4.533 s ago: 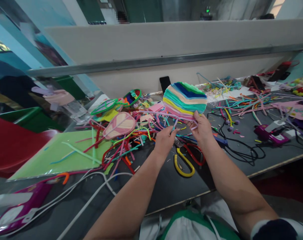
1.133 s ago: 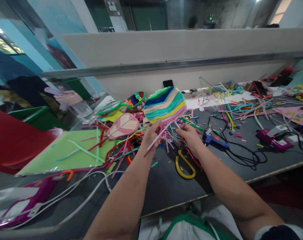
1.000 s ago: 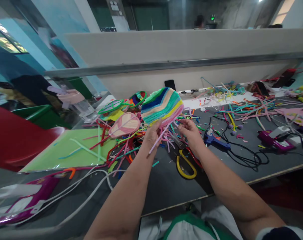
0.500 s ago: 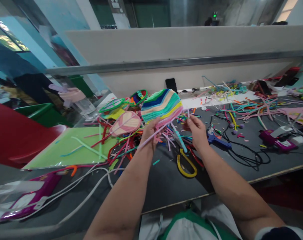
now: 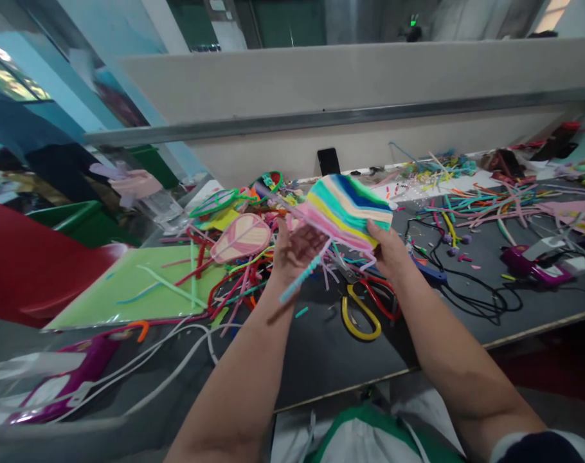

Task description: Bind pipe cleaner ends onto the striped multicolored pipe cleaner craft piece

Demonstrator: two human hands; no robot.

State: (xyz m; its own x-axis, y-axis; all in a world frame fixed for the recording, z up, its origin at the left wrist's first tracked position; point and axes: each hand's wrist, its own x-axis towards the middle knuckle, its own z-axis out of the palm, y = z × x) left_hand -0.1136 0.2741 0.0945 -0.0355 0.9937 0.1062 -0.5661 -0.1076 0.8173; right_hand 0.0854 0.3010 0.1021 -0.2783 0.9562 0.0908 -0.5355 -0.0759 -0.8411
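Above the dark worktable (image 5: pixel 321 360) I hold a leaf-shaped fan of striped pipe cleaners (image 5: pixel 348 209) in green, blue, cream, yellow and pink, tilted nearly flat. My right hand (image 5: pixel 393 254) grips its right edge from below, fingers closed. My left hand (image 5: pixel 297 247) is under its left side, palm up, fingers curled around a light blue pipe cleaner (image 5: pixel 299 281) that slants down to the left. Loose pink ends hang from the fan between my hands.
Yellow-handled scissors (image 5: pixel 360 315) and red-handled ones (image 5: pixel 382 299) lie just below my hands. A pink-and-cream fan (image 5: pixel 239 236), a green sheet (image 5: pixel 128 289), a purple glue gun (image 5: pixel 538 267), a blue glue gun (image 5: pixel 430 273), black and white cables and scattered pipe cleaners cover the table.
The striped fan has swung from upright in my left hand to nearly flat, now held at its right edge by my right hand. The blue pipe cleaner passed from right hand to left.
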